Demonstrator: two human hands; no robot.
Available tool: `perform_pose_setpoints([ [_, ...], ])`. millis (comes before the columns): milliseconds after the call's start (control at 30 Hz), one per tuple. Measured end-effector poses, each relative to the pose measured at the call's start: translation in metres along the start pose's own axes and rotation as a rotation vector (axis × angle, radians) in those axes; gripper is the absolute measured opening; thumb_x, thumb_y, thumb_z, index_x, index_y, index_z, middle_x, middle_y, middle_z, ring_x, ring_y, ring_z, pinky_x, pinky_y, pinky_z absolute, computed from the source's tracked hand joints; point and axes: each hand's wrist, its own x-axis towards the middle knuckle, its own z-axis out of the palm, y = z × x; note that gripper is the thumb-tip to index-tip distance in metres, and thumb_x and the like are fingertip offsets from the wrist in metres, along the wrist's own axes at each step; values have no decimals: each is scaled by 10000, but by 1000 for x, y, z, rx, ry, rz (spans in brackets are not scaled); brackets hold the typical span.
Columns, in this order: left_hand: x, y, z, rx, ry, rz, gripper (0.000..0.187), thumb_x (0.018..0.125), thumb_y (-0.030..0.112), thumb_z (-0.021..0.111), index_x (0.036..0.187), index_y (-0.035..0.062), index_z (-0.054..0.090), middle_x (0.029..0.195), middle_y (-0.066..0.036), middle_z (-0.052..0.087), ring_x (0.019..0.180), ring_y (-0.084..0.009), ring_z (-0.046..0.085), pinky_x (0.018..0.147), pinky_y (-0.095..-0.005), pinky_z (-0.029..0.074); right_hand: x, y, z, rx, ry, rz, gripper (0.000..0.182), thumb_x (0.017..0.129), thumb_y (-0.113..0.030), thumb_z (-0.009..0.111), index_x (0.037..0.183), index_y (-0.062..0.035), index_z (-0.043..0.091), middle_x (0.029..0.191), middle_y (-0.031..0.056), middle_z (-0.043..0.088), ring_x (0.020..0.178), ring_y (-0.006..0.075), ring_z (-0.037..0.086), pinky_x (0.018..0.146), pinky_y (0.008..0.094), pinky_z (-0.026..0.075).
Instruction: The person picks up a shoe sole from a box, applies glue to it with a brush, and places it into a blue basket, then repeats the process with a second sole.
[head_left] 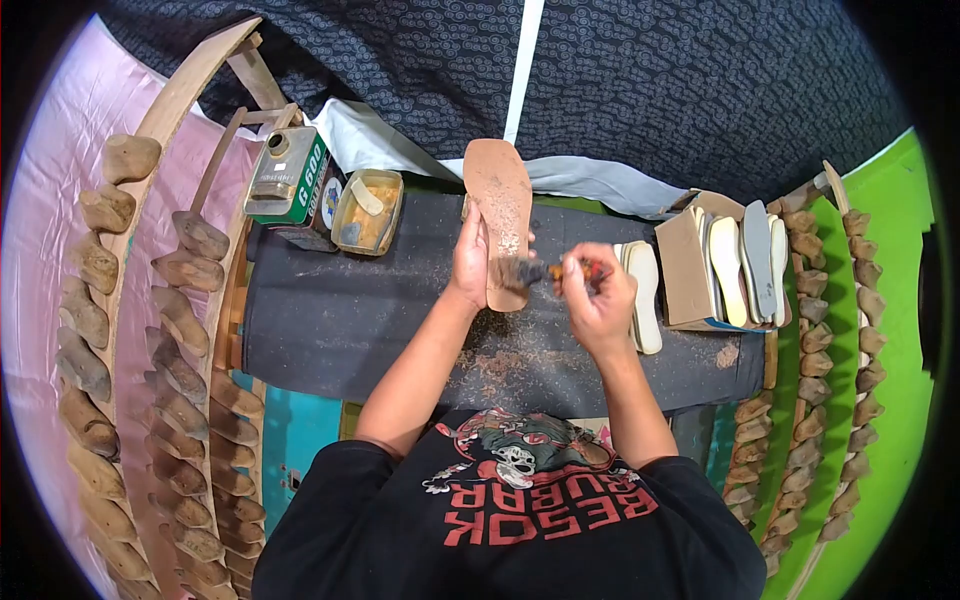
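head view, left hand: clasping a brown shoe sole from beneath, the thumb pressing along its left edge and fingertips showing at the right edge. sole: lying in the left hand over the middle of the table, its broad end pointing away from the person; bits of debris are speckling its face.

right hand: closing its fingers around the handle of a brush, thumb and forefinger pinching near the bristles. dark bristles: resting against the sole's lower part, just beside the left hand.

table: wearing a dark cloth; brown shavings are scattering across its near part.

left side: a green-and-white metal can marked "g 600" is standing beside an open rectangular tub, which is holding a pale piece and a grey piece.

right side: pale insoles are lying stacked beside a cardboard box; white, yellow and grey insoles are standing in the box.

flanks: wooden shoe lasts are lining racks on both sides. far side: a dark patterned curtain is hanging beyond the table.
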Motion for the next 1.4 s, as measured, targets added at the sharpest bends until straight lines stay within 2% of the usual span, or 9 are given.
perform_pose_setpoints([
  [100, -3, 4, -1, 63, -21, 15, 630, 1042, 603, 293, 1302, 74, 514, 1041, -95, 645, 900, -203, 679, 747, -383, 608, -6, -10, 0, -57, -60, -52, 60, 918, -27, 667, 962, -8, 630, 744, 54, 664, 648, 88, 616, 619, 245, 501],
  [300, -12, -6, 19, 39, 27, -31, 606, 1062, 563, 273, 1397, 92, 456, 1152, -92, 654, 971, -195, 675, 805, -390, 583, 27, -7, 6, -48, 111, -100, 71, 916, -32, 674, 965, -15, 626, 731, 48, 653, 625, 88, 597, 604, 246, 489],
  [600, -6, -1, -7, 0, -132, -58, 593, 1055, 559, 295, 1356, 98, 514, 1195, -93, 651, 972, -226, 682, 820, -403, 595, 13, -19, 2, -35, -32, 10, 67, 933, -48, 663, 963, -2, 623, 730, 42, 653, 643, 76, 599, 602, 243, 496],
  [667, -5, -7, -1, -32, 62, -19, 586, 1055, 553, 302, 1386, 109, 495, 1214, -82, 649, 996, -231, 684, 793, -404, 600, 24, -11, 7, -14, 17, -3, 72, 941, -45, 658, 978, 1, 618, 742, 46, 655, 647, 80, 601, 609, 242, 497],
  [933, -11, 1, 9, -13, 110, -65, 586, 1063, 538, 283, 1420, 102, 445, 1182, -74, 650, 966, -201, 679, 860, -381, 564, 13, -16, 3, -55, -55, 28, 63, 935, -32, 657, 975, -8, 616, 737, 45, 643, 644, 74, 588, 608, 240, 487],
  [1000, -8, 5, -3, 27, -131, -62, 586, 1062, 542, 284, 1412, 106, 460, 1196, -75, 648, 986, -206, 677, 839, -399, 571, 13, -14, 4, -50, -56, 19, 58, 932, -31, 657, 968, -9, 617, 734, 41, 641, 644, 71, 585, 606, 238, 485],
  [1100, -17, 5, 23, 32, 54, -74, 576, 1065, 535, 283, 1391, 105, 483, 1174, -77, 658, 990, -206, 677, 845, -388, 569, 22, -13, 6, -52, -11, 0, 59, 935, -36, 658, 967, -7, 618, 739, 36, 647, 641, 74, 590, 603, 239, 485],
  [1233, -16, 0, 17, 59, -38, -131, 571, 1066, 531, 285, 1381, 103, 495, 1173, -80, 661, 995, -209, 679, 854, -379, 569, 34, -8, 8, -21, 103, -60, 78, 946, -54, 658, 989, -6, 615, 759, 40, 668, 639, 90, 615, 610, 249, 504],
  [1400, -10, 3, 6, 25, -28, -93, 567, 1064, 526, 296, 1388, 104, 492, 1196, -79, 659, 997, -208, 676, 831, -384, 579, 20, -20, 5, -43, -59, -10, 63, 947, -57, 651, 962, -12, 609, 712, 53, 658, 601, 76, 600, 569, 254, 489],
])
